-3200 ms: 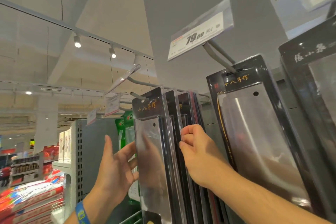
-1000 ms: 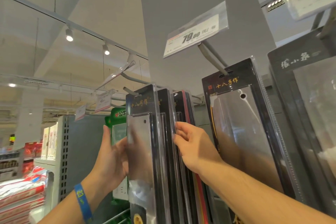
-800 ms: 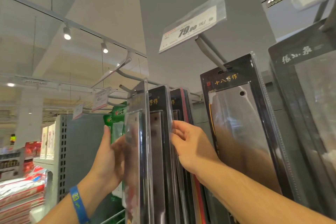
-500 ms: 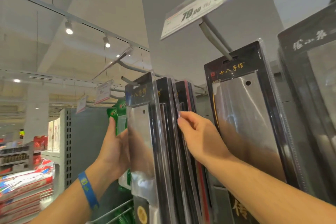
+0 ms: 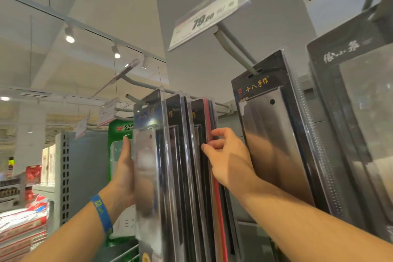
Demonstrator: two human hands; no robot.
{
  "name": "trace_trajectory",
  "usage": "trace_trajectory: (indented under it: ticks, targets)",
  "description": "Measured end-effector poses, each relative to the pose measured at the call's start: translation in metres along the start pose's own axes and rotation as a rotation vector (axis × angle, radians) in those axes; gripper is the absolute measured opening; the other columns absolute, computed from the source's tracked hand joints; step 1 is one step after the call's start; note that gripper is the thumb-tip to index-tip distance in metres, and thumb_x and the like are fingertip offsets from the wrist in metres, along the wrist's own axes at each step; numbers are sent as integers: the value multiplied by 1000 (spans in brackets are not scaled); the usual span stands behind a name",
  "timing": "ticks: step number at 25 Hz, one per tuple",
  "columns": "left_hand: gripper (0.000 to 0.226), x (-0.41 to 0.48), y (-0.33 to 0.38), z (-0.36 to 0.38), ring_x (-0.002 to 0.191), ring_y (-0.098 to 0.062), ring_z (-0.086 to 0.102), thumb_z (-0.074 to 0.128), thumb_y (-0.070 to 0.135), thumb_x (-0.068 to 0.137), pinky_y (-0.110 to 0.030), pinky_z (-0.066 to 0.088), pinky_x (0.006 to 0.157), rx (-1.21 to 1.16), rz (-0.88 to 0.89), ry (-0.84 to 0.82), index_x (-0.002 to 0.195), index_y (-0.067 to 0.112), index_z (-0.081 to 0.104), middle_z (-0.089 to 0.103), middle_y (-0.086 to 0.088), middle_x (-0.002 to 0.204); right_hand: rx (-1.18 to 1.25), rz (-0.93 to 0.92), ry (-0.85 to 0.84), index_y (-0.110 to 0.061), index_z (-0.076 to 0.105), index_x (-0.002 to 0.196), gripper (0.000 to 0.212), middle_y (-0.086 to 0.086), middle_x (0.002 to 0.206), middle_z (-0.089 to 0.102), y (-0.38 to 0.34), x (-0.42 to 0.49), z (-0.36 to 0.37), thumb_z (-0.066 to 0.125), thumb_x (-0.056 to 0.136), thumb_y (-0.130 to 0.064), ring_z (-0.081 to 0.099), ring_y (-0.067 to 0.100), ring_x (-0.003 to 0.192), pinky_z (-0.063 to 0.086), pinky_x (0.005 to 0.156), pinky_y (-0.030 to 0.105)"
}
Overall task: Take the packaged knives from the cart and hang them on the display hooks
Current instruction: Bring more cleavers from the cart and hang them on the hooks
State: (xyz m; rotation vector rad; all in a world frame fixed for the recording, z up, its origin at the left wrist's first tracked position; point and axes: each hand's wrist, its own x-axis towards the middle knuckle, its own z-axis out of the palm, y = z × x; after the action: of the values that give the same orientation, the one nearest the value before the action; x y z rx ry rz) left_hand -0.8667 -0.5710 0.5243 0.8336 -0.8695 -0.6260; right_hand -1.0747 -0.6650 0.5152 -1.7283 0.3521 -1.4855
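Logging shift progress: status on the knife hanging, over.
Left grip flat against front knife pack. Right grip curled on edges of rear packs. Hook tip clear past front pack.

Item 1: my left grip point(image 5: 125, 173), bare, on a forearm that is bare down to the bottom edge of view.
Item 2: wristband point(image 5: 102, 212) on my left wrist. It is a narrow blue band, smooth like silicone, printed with "23" in yellow-green. Smaller marks beside the number are too blurred to read.
Item 3: my right grip point(image 5: 229, 161), bare, with wrist and forearm likewise bare skin out to the right edge.
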Motion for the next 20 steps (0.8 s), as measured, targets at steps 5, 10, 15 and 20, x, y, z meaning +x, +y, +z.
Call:
trace_trajectory:
  ticks: [5,10,15,20]
  targets:
    - [86,-2,3,-1,80,-28,67,38,87,78,-44,57,73,-76,-21,-61,97,11,76,68,-11,93,46,-11,-161,-17,58,123,21,-6,103,72,-4,2,4,61,102,-13,67,5,86,50,72,13]
    - [89,-4,5,-3,89,-30,70,38,88,75,-40,59,68,-33,-23,-79,92,12,80,70,-10,106,11,-123,-123,-28,62,125,22,-16,107,65,0,-6,2,58,104,-26,64,-5,94,48,77,6]
    - [76,3,2,4,61,-28,73,50,84,71,-43,60,52,-8,1,-35,70,15,82,75,-12,73,-152,-51,81,-29,49,136,33,-13,118,54,6,-1,2,56,104,-32,57,2,98,47,83,17]
    - [71,7,3,9,48,-18,69,42,80,82,-39,60,50,-5,129,17,60,24,79,70,1,56,-72,75,-25,-16,57,126,24,-8,97,66,5,11,2,54,104,-8,68,13,95,57,91,33]
